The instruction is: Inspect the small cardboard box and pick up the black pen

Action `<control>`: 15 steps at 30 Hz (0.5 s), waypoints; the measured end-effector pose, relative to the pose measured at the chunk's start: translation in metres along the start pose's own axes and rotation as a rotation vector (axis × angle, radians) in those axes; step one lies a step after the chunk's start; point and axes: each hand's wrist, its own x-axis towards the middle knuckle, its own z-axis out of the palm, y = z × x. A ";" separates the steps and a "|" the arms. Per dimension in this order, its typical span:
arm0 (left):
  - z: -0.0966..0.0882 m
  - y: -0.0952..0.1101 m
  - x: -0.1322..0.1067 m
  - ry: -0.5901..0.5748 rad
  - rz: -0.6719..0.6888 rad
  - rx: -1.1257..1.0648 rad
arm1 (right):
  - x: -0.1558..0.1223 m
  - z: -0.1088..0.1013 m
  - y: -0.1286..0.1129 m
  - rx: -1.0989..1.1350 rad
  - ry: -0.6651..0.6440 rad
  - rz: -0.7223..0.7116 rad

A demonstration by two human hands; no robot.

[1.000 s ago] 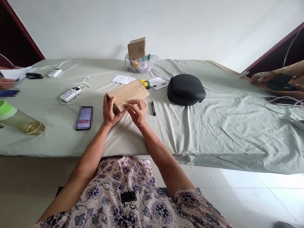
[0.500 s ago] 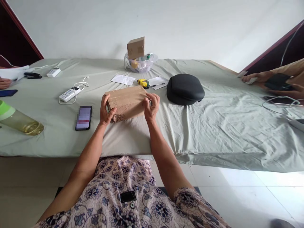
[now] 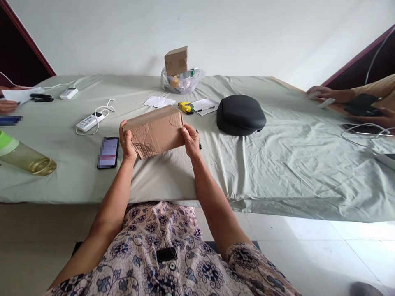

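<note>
A brown cardboard box (image 3: 159, 133) with dark scribbled pen lines on its near side is held between my two hands above the cloth. My left hand (image 3: 127, 142) grips its left end, thumb on the scribbled face. On the right end, my right hand (image 3: 191, 139) clasps the box with the thumb on the near face and the fingers mostly behind. The box is tilted, its near face turned up toward me. A small dark object (image 3: 200, 140), partly hidden, shows just beyond my right hand.
Behind the box lie a yellow tape measure (image 3: 185, 107), papers (image 3: 159, 102) and a pen (image 3: 206, 109). A clear basket (image 3: 185, 87) carries a smaller box (image 3: 176, 61). A black case (image 3: 241, 115), phone (image 3: 108, 153), power strip (image 3: 90, 122) and bottle (image 3: 27, 156) surround it. Other people's hands (image 3: 336, 95) are at both sides.
My hands have lifted and tilted the cardboard box, moving it slightly left, so more of its near face shows. A dark object has come into view beside my right hand.
</note>
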 end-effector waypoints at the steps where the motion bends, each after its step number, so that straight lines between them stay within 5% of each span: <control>1: 0.000 -0.001 0.001 0.016 -0.008 -0.016 | -0.001 0.001 0.000 0.000 -0.001 0.012; 11: 0.002 0.010 0.003 0.066 -0.162 -0.175 | -0.006 0.004 -0.004 -0.032 -0.053 -0.017; 15: 0.001 0.008 0.004 0.029 -0.213 -0.221 | -0.004 -0.002 0.003 0.009 -0.170 -0.027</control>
